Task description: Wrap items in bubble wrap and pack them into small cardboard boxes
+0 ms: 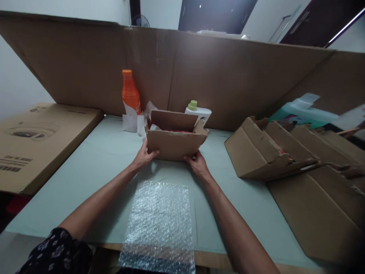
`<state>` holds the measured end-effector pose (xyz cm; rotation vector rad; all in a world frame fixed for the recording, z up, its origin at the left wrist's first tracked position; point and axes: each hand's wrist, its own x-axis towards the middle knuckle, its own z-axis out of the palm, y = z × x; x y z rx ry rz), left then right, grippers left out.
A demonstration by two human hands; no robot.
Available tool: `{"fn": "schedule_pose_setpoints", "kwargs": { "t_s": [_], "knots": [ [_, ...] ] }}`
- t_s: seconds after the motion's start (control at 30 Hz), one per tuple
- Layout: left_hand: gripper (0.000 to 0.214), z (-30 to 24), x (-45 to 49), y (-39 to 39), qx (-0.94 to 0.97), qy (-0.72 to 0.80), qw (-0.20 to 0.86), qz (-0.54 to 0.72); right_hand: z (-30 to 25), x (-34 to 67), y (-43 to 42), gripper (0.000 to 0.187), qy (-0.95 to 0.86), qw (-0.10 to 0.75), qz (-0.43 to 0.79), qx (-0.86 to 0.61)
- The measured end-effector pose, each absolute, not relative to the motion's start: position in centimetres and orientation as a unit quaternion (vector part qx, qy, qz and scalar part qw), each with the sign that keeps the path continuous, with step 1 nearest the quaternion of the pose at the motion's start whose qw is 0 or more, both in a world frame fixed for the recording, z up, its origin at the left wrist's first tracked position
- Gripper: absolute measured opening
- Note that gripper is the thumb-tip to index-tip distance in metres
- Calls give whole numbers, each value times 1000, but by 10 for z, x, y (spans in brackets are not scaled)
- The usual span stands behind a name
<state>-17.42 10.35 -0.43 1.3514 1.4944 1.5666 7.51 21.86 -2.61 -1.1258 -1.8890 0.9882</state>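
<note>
A small open cardboard box is between my two hands near the middle of the table. My left hand grips its lower left corner, thumb on the front face. At the lower right corner, my right hand holds it the same way, with some fingers hidden behind or under it. Something red and a whitish piece show inside, too little to name. A sheet of bubble wrap lies flat between my forearms and hangs over the table's front edge.
An orange bottle and a white bottle with a green cap stand behind the box. Several cardboard boxes and a teal bottle crowd the right. A large flat carton lies left; a tall cardboard panel closes the back.
</note>
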Motion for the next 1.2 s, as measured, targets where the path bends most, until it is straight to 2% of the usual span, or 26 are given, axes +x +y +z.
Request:
{"fn": "schedule_pose_setpoints", "kwargs": {
  "t_s": [0.17, 0.3, 0.37, 0.43, 0.53, 0.63, 0.7, 0.8, 0.9, 0.97, 1.0, 1.1, 1.2],
  "knots": [
    [82, -15, -178, 111, 503, 570, 293, 580, -29, 67, 229, 65, -736, 360, 384, -426],
    [82, -18, -181, 56, 553, 634, 230, 489, -16, 96, 192, 76, -768, 343, 332, -428],
    [78, -15, -184, 4, 639, 639, 181, 387, -6, 125, 151, 72, -831, 293, 272, -387],
    [76, -8, -185, -53, 746, 579, 178, 278, 4, 156, 100, 68, -911, 193, 233, -281],
    [86, 1, -180, -126, 824, 510, 201, 143, 14, 192, 26, 87, -963, 56, 186, -185],
    [95, -5, -169, -162, 851, 484, 186, 86, 11, 203, -22, 100, -971, 17, 160, -179],
    [98, -16, -160, -168, 860, 478, 161, 80, 3, 200, -37, 100, -972, 22, 154, -176],
    [91, -32, -151, -161, 861, 478, 117, 131, -12, 194, -43, 85, -970, 83, 143, -180],
    [59, -31, -147, -148, 825, 493, 154, 228, -19, 190, -40, 64, -935, 193, 196, -223],
    [32, -20, -144, -136, 752, 552, 236, 273, -15, 183, -32, 45, -883, 247, 267, -297],
    [26, -13, -143, -129, 705, 589, 275, 285, -12, 178, -27, 35, -852, 263, 299, -340],
    [29, 4, -137, -101, 598, 668, 333, 292, -3, 158, -7, 28, -791, 277, 332, -432],
    [26, 6, -134, -75, 579, 702, 305, 280, -6, 143, 9, 25, -812, 262, 255, -456]
  ]
}}
